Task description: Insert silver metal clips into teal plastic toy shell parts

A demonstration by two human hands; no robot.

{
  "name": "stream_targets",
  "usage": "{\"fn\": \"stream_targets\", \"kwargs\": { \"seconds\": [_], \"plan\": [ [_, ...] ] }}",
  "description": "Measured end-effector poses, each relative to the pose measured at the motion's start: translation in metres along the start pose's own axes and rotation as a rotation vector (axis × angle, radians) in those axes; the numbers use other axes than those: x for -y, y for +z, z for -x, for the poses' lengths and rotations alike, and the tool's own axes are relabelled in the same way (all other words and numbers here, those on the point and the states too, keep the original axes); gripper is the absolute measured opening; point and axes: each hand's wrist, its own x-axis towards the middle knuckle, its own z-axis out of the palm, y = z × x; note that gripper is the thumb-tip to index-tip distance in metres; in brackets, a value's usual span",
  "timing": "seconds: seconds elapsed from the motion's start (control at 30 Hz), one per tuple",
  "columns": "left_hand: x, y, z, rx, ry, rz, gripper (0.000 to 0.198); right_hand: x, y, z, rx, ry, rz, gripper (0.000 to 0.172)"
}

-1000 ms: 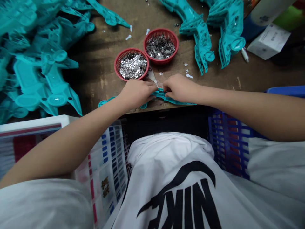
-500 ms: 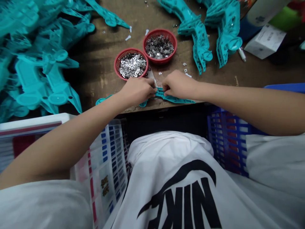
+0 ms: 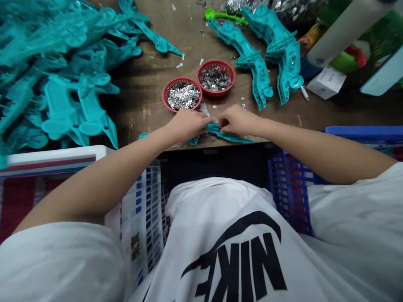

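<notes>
A teal plastic part [image 3: 234,137] lies at the table's front edge under both hands. My left hand [image 3: 190,124] grips its middle with closed fingers, the rest of the part running out under the wrist. My right hand [image 3: 238,120] is closed in a pinch over the part, just right of the left hand; whatever is between those fingertips is too small to make out. Right behind the hands stand two red baskets, the left basket [image 3: 164,100] and the right basket [image 3: 233,82], both filled with small shiny metal pieces [image 3: 184,97].
A large heap of teal parts [image 3: 63,46] covers the table's left. Stacked teal parts [image 3: 285,63], a white box [image 3: 327,82] and a bottle [image 3: 343,33] stand at the right. A white crate [image 3: 147,209] and a blue crate [image 3: 291,184] flank my lap.
The view has shifted, so the table sits lower and its far side shows more. Both hands stay at the teal part; the right fingers have moved slightly.
</notes>
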Motion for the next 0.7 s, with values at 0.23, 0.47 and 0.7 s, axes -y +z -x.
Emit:
{"fn": "stream_targets", "kwargs": {
  "seconds": [0.23, 0.47, 0.7],
  "plan": [
    [-0.013, -0.003, -0.001, 0.021, 0.019, 0.016, 0.040, 0.005, -0.004, 0.004, 0.055, -0.001, 0.050, 0.023],
    [-0.011, -0.006, -0.004, 0.062, -0.013, 0.104, 0.035, 0.006, -0.011, 0.002, 0.086, -0.024, 0.121, 0.030],
    [-0.008, -0.006, 0.004, 0.011, -0.029, 0.138, 0.039, -0.048, -0.024, -0.006, -0.097, -0.056, 0.097, 0.034]
  ]
}}
